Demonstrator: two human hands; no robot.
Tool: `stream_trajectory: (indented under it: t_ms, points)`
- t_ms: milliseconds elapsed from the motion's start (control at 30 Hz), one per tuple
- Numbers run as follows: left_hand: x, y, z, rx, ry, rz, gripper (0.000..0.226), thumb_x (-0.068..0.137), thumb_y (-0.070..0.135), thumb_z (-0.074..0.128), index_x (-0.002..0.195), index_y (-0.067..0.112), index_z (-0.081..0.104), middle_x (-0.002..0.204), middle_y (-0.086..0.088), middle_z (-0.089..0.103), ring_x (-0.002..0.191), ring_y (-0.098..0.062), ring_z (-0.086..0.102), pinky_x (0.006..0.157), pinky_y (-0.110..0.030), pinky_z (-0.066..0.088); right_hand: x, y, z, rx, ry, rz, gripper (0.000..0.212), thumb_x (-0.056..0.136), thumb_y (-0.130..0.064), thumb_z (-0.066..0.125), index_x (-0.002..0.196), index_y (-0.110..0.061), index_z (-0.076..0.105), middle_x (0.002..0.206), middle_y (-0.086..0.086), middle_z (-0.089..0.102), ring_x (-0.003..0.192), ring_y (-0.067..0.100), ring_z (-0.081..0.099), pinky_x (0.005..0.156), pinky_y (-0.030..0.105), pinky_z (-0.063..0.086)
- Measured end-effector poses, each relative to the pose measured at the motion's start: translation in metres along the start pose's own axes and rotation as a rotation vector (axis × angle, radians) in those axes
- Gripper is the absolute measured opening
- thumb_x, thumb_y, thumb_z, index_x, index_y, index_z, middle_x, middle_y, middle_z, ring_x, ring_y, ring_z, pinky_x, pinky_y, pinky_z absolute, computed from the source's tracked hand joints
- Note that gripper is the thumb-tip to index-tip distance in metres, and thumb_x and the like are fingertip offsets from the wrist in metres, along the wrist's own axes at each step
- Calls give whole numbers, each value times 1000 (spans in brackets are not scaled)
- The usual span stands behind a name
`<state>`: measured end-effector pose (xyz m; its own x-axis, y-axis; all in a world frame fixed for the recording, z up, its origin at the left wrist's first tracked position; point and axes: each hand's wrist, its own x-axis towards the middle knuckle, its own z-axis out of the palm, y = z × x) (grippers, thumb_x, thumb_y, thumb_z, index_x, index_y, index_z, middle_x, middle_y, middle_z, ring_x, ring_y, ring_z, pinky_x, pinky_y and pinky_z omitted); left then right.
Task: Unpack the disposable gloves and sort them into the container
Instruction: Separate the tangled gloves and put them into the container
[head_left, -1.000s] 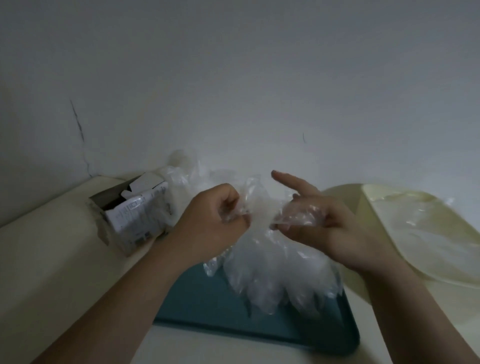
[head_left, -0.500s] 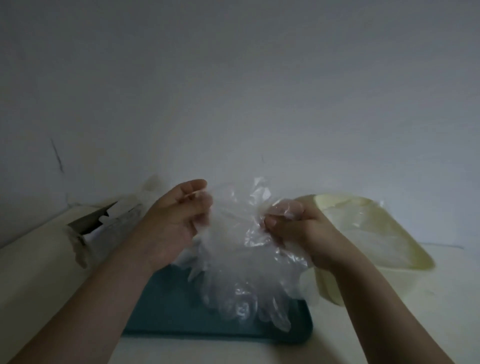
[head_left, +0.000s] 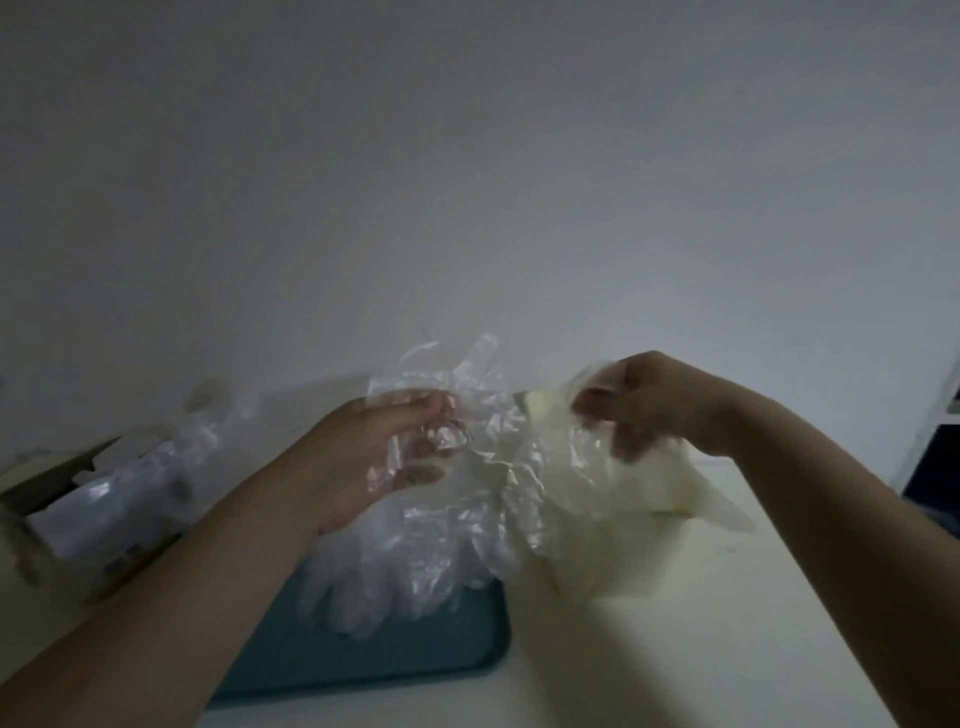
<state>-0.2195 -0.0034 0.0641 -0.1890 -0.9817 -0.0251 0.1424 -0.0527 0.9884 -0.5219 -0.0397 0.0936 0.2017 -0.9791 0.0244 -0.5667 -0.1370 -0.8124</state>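
While the left hand (head_left: 374, 457) grips the crinkled clear plastic gloves (head_left: 441, 519) above the teal tray (head_left: 415, 660), the right hand (head_left: 660, 405) pinches one over the pale-yellow plastic container (head_left: 717, 506); most appear unsorted.

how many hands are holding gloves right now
2. The left hand grips the bunch of clear gloves above the teal tray. The right hand pinches a glove in front of the cream container. No other hands are in view.
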Motion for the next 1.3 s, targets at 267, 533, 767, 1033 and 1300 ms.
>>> stream_trajectory:
  t_ms: [267, 533, 767, 1033, 1300]
  points:
    - [3, 42, 22, -140, -243, 118, 26, 91, 12, 58, 113, 9, 73, 119, -19, 75, 92, -33, 76, 77, -42, 64, 66, 38, 1, 6, 9, 70, 49, 86, 23, 50, 92, -16, 79, 103, 18, 78, 80, 24, 73, 69, 35, 62]
    - [78, 29, 80, -34, -153, 45, 14, 92, 0, 67, 105, 4, 70, 81, -14, 75, 60, -18, 72, 56, -27, 61, 96, 46, -15, 44, 272, 103, 34, 94, 3, 63, 127, -8, 64, 101, 16, 68, 86, 34, 68, 68, 30, 54]
    - [145, -26, 127, 253, 59, -108, 21, 82, -12, 76, 97, 0, 69, 95, -27, 73, 67, -32, 71, 62, -40, 61, 27, 26, -56, -50, 573, -91, 37, 99, -16, 60, 136, -20, 63, 123, 0, 67, 98, 11, 67, 75, 24, 54]
    - [134, -22, 130, 327, 208, -1, 13, 89, 0, 65, 89, 13, 65, 98, -9, 61, 92, -28, 59, 82, -36, 52, 8, 13, 25, -693, -223, 119, 70, 103, -46, 52, 163, -27, 21, 168, 1, 30, 150, 26, 36, 120, 37, 29]
    - [70, -12, 51, 397, 232, 155, 24, 92, 15, 74, 113, 26, 72, 115, 1, 73, 108, -16, 69, 100, -33, 56, 57, 45, 70, -1005, -533, 274, 68, 98, -69, 32, 160, -44, 23, 167, 2, 30, 150, 33, 33, 123, 56, 25]
